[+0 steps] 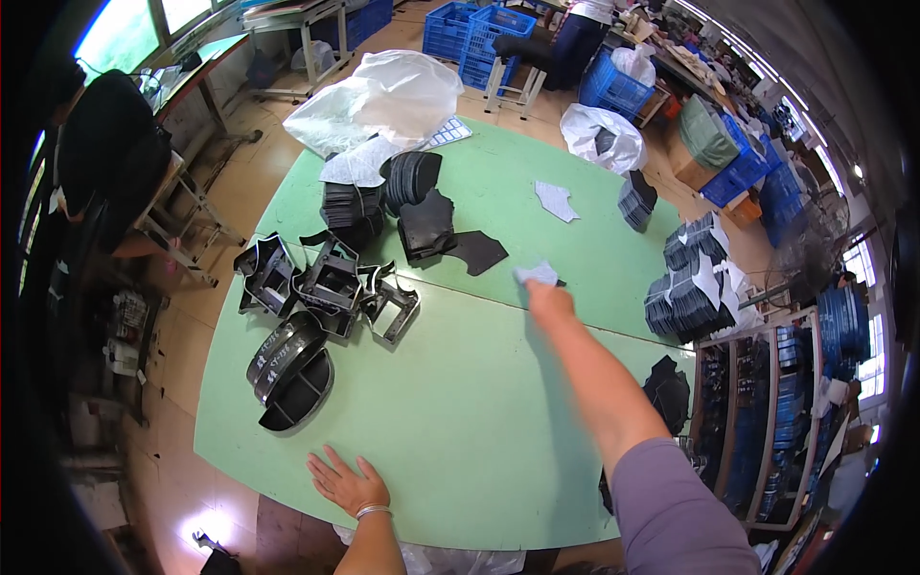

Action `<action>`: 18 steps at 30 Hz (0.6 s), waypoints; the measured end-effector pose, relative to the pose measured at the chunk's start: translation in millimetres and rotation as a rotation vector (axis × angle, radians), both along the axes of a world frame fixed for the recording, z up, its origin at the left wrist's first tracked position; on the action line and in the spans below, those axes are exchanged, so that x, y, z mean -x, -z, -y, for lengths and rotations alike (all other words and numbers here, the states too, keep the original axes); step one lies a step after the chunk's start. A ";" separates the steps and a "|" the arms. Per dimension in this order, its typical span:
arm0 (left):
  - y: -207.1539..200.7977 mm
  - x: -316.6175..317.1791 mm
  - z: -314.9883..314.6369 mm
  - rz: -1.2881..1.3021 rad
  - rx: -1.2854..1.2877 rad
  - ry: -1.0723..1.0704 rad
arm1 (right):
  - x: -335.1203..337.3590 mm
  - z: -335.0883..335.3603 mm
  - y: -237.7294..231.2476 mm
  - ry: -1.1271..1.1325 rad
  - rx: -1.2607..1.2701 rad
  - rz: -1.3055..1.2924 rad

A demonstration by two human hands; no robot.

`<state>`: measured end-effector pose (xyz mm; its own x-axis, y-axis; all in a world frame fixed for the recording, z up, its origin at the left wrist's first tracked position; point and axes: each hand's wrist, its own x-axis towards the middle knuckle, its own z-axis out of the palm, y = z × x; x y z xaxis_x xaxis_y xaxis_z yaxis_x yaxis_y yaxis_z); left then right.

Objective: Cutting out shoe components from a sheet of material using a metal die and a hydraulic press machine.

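- Right hand [550, 303], mine: arm outstretched across the table, fingers drawn together at the light grey piece; blurred, so I cannot tell whether I pinch it or only press on it.
- Light grey piece [537, 272], one: at my right fingertips, just beyond the table's seam; a small dark edge shows beside it.
- Left hand [351, 487], mine: palm down on the near edge of the table, fingers spread wide, holding nothing; pale band [374, 512] at the wrist.
- Table [460, 412]: green top, a seam running across it.
- Dark flat piece [479, 251], one: left of my right hand, its edge by a dark stack [426, 228].
- Bundles of dark pieces, two: standing behind that stack, the left one [353, 215] partly under a pale sheet, the right one [412, 180] curved.
- Black frames [332, 287], a cluster: open-centred, left side of the table.
- Round black forms [297, 383], nearer me, one leaning against another.
- Second pale piece [556, 201]: lying flat, farther off, apart from the rest.
- Tied dark bundles [680, 299]: at the right edge.
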<state>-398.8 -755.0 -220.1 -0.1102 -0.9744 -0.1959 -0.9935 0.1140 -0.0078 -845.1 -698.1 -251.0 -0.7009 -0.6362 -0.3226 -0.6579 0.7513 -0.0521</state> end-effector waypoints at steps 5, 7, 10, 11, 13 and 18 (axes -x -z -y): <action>-4.8 -2.7 -4.0 -0.030 -0.021 -0.040 | 67.9 5.2 -69.8 0.172 0.466 -0.380; -5.9 -14.7 -3.7 -0.050 0.013 -0.023 | 73.6 16.8 -77.0 0.143 0.535 -0.395; -4.4 -10.3 -1.9 -0.077 -0.033 -0.020 | 61.1 26.0 -53.0 -0.034 0.485 -0.455; -3.3 -11.3 -2.9 -0.050 -0.026 -0.047 | 39.6 28.0 -33.2 -0.045 0.460 -0.397; 2.6 -2.6 -11.4 -0.116 -0.087 -0.015 | -8.9 14.3 10.8 -0.043 0.400 -0.293; -5.5 -13.8 -14.6 -0.101 -0.023 -0.026 | -118.2 16.6 32.3 0.049 0.409 -0.167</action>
<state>-385.0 -740.4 -214.6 -0.1054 -0.9727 -0.2069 -0.9917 0.0873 0.0948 -726.9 -714.8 -283.2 -0.7544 -0.6528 0.0687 -0.6468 0.7215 -0.2472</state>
